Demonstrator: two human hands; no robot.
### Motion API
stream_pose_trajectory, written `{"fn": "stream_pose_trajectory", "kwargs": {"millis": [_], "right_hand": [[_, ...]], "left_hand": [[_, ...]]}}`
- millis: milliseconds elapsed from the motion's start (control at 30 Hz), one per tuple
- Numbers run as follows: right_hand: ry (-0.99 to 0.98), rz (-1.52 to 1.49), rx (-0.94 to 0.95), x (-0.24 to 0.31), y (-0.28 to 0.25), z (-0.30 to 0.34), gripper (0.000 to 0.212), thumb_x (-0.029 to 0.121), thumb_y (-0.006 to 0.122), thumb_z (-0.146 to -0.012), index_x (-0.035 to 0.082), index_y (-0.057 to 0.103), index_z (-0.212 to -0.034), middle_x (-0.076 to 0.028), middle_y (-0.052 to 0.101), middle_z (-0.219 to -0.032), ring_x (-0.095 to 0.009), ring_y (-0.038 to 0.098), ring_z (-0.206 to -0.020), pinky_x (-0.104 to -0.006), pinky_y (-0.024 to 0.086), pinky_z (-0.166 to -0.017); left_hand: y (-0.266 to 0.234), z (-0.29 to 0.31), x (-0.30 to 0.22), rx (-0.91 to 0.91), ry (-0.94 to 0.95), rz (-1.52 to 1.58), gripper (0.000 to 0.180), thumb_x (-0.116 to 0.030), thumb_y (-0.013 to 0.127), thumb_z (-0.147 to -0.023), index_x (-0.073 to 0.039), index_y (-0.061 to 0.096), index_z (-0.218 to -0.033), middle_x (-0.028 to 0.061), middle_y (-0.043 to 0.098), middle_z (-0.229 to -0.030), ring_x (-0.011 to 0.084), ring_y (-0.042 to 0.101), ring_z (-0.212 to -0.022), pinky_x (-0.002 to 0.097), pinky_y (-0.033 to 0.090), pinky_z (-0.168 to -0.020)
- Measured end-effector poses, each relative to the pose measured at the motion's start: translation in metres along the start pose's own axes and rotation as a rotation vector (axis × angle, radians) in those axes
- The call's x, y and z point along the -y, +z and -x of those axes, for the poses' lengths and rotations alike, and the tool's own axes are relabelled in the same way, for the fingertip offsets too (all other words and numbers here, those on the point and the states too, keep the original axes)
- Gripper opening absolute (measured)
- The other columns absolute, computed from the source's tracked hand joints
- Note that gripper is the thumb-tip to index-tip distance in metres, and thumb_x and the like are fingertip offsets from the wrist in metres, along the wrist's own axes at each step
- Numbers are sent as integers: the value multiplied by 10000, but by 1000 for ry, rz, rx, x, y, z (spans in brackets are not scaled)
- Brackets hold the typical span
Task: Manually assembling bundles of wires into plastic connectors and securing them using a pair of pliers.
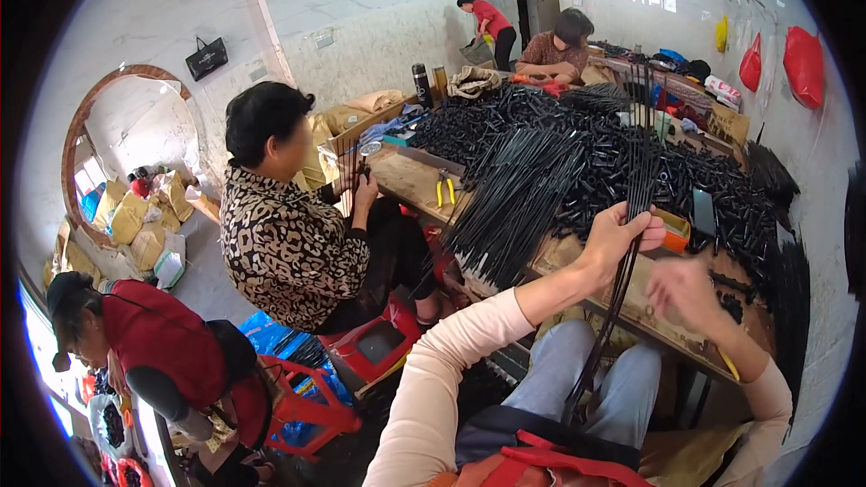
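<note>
My left hand (621, 239) is closed around a bundle of long, thin black rods (640, 153). The bundle stands almost upright, its lower ends slanting down between my knees. Close by on the right, my right hand (681, 290) is smeared by motion, so I cannot make out its fingers or whether anything is in them. On the table beyond, a fan of similar black rods (519, 198) lies to the left of my hands. A heap of small black tubular parts (622, 185) spreads behind them. An open orange box (672, 227) sits near my left hand, with a dark phone (703, 210) beside it.
The wooden table (410, 176) holds yellow-handled pliers (445, 189) and a dark flask (421, 86). A co-worker in a patterned top (289, 243) sits to the left, holding rods. Red stools (302, 406) stand on the floor. Other people are farther off.
</note>
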State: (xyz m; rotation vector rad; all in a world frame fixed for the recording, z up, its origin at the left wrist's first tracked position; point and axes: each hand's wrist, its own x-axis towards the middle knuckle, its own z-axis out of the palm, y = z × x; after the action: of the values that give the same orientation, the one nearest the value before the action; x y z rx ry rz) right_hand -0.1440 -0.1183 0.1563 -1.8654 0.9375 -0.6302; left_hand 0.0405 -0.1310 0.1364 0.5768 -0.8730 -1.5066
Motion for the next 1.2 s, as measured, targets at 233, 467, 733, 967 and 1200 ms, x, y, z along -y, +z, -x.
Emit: {"fn": "stream_pose_trajectory", "kwargs": {"millis": [233, 467, 733, 967, 1200], "right_hand": [[-132, -872, -24, 25, -61, -45, 503, 366, 497, -989, 63, 412, -1381, -194, 582, -1251, -295, 592, -1138, -413, 458, -1001], [-108, -783, 198, 19, -40, -16, 387, 168, 467, -1007, -85, 458, -1300, -213, 577, -1252, -317, 564, -1196, -413, 454, -1035], [4, -827, 151, 17, -48, 23, 335, 146, 504, -987, -98, 504, -1217, -234, 584, -1213, -312, 594, -1147, -388, 492, -1003], [-119, -527, -13, 29, -60, 11, 297, 141, 553, -965, -50, 560, -1193, -178, 639, -1140, -253, 637, -1072, -354, 532, -934], [-289, 28, 87, -87, 39, 68, 201, 189, 620, -913, 36, 669, -1034, -95, 703, -951, -190, 666, -872, -320, 498, -809]], "left_hand": [[33, 22, 11, 279, -196, -176, 238, -115, 595, -943, -61, 568, -1173, 62, 673, -996, 141, 662, -895, 275, 532, -684], [22, 51, 5, 406, -341, -70, 428, -250, 408, -1036, 67, 431, -1322, 211, 579, -1237, 305, 591, -1140, 444, 474, -1008], [48, 61, 23, 471, -426, -1, 429, -201, 406, -1036, 110, 411, -1331, 229, 568, -1257, 313, 592, -1153, 428, 484, -1004], [53, 30, 27, 512, -269, 20, 507, -296, 372, -1041, 117, 401, -1334, 241, 534, -1305, 328, 530, -1232, 449, 419, -1070], [-16, 10, 95, 310, -655, 331, 597, -480, 287, -1027, -2, 438, -1351, 173, 561, -1301, 286, 552, -1196, 407, 421, -1045]]}}
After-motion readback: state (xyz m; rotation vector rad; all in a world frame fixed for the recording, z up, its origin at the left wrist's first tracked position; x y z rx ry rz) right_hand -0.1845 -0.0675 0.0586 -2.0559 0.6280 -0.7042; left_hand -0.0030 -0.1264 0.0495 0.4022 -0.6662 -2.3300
